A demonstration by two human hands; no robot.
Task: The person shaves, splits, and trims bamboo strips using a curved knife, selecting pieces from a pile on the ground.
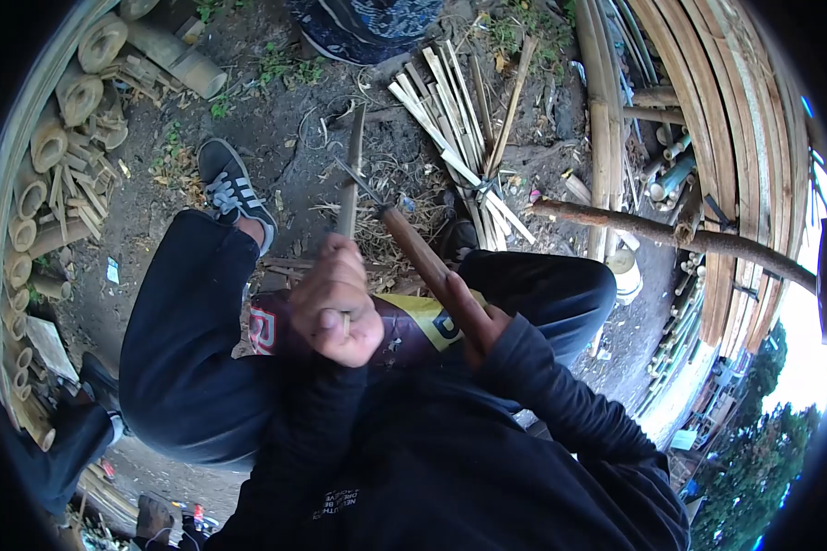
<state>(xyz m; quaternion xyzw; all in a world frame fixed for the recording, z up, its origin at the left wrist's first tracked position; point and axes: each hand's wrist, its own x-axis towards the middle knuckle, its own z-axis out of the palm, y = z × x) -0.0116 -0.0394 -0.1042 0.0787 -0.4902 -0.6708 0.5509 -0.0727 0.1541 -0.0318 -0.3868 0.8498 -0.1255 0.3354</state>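
While the left hand [335, 308] clamps a slat [350, 197], right hand [484, 326], grip closed round a wooden-handled blade [424, 257]

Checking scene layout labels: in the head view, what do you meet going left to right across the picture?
Stacked bamboo ends → striped shoe → left hand → right hand → long bamboo poles → bundled slats.

Bamboo strip [355, 151] and wooden-handled knife [420, 250] cross in view.
Left hand [335, 308] grips the strip; right hand [483, 329] holds the knife; shavings [415, 213] litter the ground [289, 151] beyond.
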